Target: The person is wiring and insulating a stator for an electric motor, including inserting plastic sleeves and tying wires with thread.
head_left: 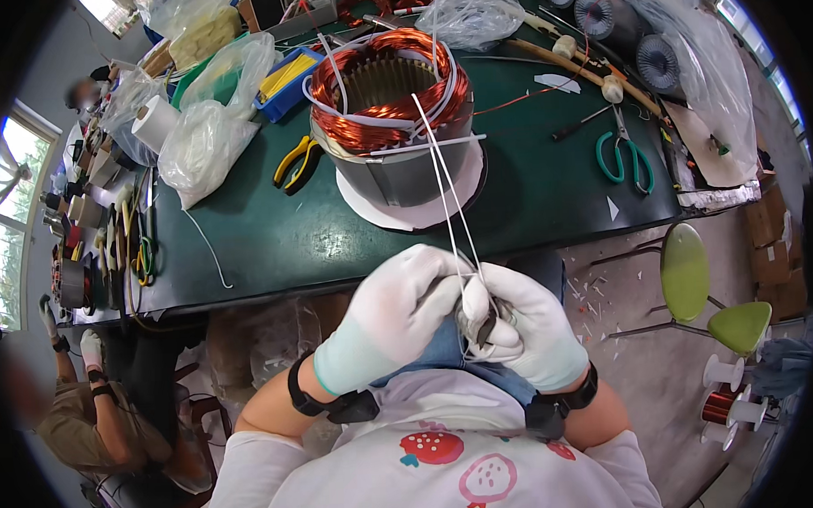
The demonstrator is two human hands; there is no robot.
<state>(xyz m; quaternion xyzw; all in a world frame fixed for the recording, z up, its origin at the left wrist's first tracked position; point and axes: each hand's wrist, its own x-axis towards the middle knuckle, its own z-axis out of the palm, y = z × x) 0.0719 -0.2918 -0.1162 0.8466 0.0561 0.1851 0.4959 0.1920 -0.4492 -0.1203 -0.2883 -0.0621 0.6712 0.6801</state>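
Note:
A grey cylindrical motor stator [386, 176] stands upright on a round white-topped base, with copper windings [359, 135] bulging from its top. Two strands of white cord [442, 183] run from the windings down toward me. My left hand [377, 313], in a white glove, pinches the cord near the bench's front edge. Close beside it, my gloved right hand [539, 325] is closed around the cord, its fingers curled. Something dark, partly hidden, shows between the right fingers; I cannot make out what it is. White sleeving pieces lie around the coil tops.
Yellow-handled pliers [298, 165] lie left of the stator, green-handled scissors [625, 157] to its right. A blue tray [289, 83], plastic bags [208, 153] and wire spools [658, 63] crowd the green bench [262, 232]. A co-worker [117, 416] sits at left; a green chair [685, 271] stands right.

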